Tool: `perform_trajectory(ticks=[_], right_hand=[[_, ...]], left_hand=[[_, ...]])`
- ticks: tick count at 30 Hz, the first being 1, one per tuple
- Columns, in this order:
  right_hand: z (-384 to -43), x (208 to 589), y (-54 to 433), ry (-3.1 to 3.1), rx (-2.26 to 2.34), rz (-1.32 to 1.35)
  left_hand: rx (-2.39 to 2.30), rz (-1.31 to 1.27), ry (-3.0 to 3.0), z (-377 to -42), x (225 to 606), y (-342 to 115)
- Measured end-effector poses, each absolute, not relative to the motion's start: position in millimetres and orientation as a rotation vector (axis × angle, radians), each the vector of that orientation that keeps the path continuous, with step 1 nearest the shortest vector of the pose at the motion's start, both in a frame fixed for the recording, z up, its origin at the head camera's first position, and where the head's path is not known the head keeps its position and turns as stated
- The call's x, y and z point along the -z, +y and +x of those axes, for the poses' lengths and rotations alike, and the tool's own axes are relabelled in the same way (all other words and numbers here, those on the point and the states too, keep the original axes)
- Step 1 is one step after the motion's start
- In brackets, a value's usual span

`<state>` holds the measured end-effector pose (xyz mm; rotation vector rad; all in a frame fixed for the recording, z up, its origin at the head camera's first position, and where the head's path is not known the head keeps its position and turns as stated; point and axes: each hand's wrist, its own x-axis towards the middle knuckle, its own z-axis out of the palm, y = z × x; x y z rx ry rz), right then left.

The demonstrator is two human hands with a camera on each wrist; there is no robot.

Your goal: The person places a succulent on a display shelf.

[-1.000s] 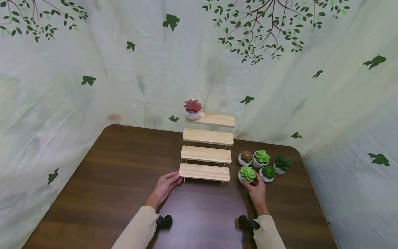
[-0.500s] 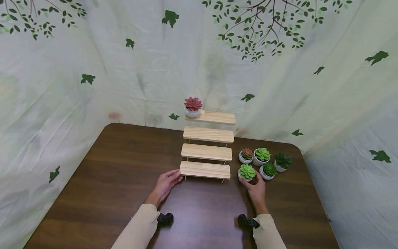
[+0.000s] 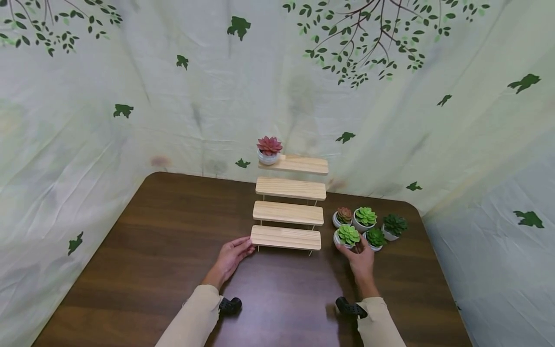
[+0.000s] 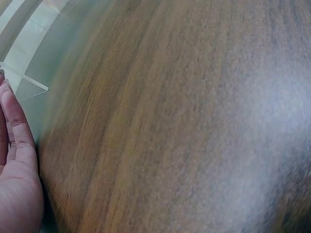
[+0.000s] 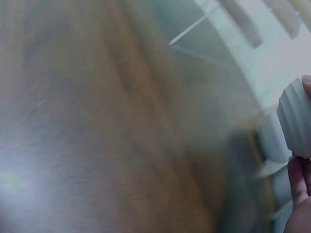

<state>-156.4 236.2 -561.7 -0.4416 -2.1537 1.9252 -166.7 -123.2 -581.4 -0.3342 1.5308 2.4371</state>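
Observation:
In the head view my left hand (image 3: 231, 259) holds the left end of the lowest board of a stepped wooden display shelf (image 3: 286, 237); its fingers (image 4: 17, 119) reach up the left edge of the left wrist view. My right hand (image 3: 361, 264) grips a bright green succulent (image 3: 348, 234) by its white ribbed pot (image 5: 295, 119), which is raised off the table. Just behind it are a reddish succulent (image 3: 344, 215) and another light green one (image 3: 365, 216). Two darker green succulents (image 3: 375, 237) (image 3: 394, 225) stand to its right, all potted in white.
A pink succulent (image 3: 269, 145) in a white pot sits at the left end of the top board (image 3: 303, 164). The brown wooden table (image 3: 173, 231) has a leaf-printed curtain (image 3: 208, 96) behind it. Black wrist cameras (image 3: 230, 306) are strapped to both arms.
My right hand has lifted the bright green succulent and shifted it slightly right and away from me. My left hand stays at the shelf's left end.

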Motion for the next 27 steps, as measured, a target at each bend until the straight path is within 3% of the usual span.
perform_trajectory(ticks=[27], right_hand=[[-207.9,443.9,206.1,-2.259,-1.891,-0.058]], left_hand=[[-2.406,-0.320,1.563,-165.7,580.5,-124.8]])
